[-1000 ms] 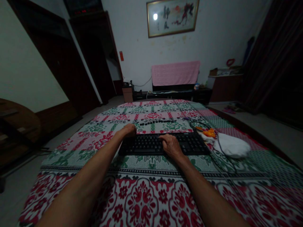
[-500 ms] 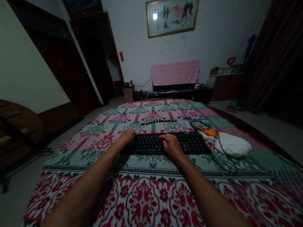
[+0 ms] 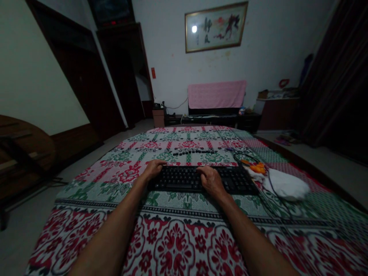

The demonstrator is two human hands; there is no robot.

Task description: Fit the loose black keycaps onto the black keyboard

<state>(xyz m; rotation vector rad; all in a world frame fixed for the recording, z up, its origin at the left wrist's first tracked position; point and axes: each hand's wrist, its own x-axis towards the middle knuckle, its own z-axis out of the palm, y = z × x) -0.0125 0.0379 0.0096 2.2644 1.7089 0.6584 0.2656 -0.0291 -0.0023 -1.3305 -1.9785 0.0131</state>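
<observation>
A black computer keyboard (image 3: 181,186) lies flat on the patterned cloth in front of me. My left hand (image 3: 155,168) is closed at its back left corner, fingers bent over the edge. Above the middle of the keys, near the back rows, is my right hand (image 3: 211,180), with thumb and fingers drawn together. Whatever lies between those fingertips is too small and dark to make out. Behind the keyboard, a loose line of several small black pieces, which look like keycaps (image 3: 195,152), stretches across the cloth.
On the right lie a white cloth-like bundle (image 3: 289,186), an orange item (image 3: 258,168) and a dark cable (image 3: 270,184). The floral cloth (image 3: 172,245) covers the broad surface. Farther off, a pink cloth (image 3: 217,94) hangs over something on a low cabinet (image 3: 248,122).
The whole view has shifted, so the scene sits slightly lower and to the right. Both hands stay at nearly the same places on the keyboard, with only slight finger movement.
</observation>
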